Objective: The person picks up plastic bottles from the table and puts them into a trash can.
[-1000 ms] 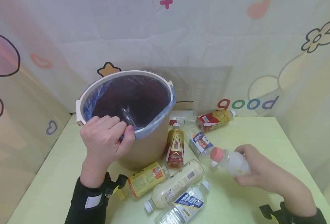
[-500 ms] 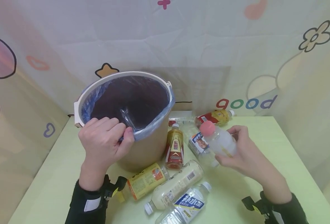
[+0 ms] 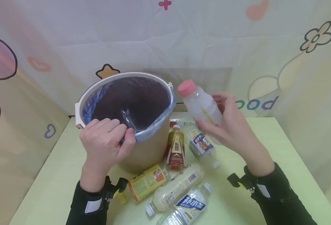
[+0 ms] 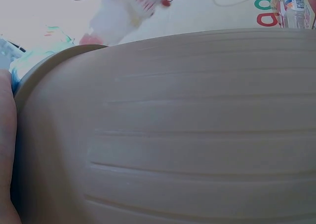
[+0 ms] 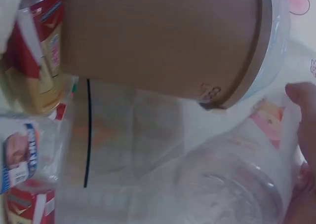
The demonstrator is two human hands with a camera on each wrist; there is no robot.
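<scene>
My left hand (image 3: 106, 140) grips the near rim of a beige trash bin (image 3: 145, 153) lined with a blue plastic bag (image 3: 157, 125). Inside the dark bin a clear plastic shape can be made out. Just right of the bin and above the table, my right hand (image 3: 233, 125) holds a whitish plastic bottle (image 3: 203, 104) with a pink cap, tilted so the cap points up and left toward the bin's opening. In the right wrist view the base of this bottle (image 5: 232, 179) fills the lower right. The bin's ribbed wall (image 4: 173, 120) takes up most of the left wrist view.
On the pale green table (image 3: 252, 193) several bottles lie around the bin: a yellow-labelled bottle (image 3: 148, 182), a cream bottle (image 3: 179, 186), a clear blue-labelled bottle (image 3: 188, 206), a red-and-gold bottle (image 3: 175, 148) and a clear bottle with a face label (image 3: 203, 145). A printed curtain hangs behind.
My right hand has lifted the pink-capped bottle from low on the right, up and left to beside the bin's rim. My left hand stays on the rim.
</scene>
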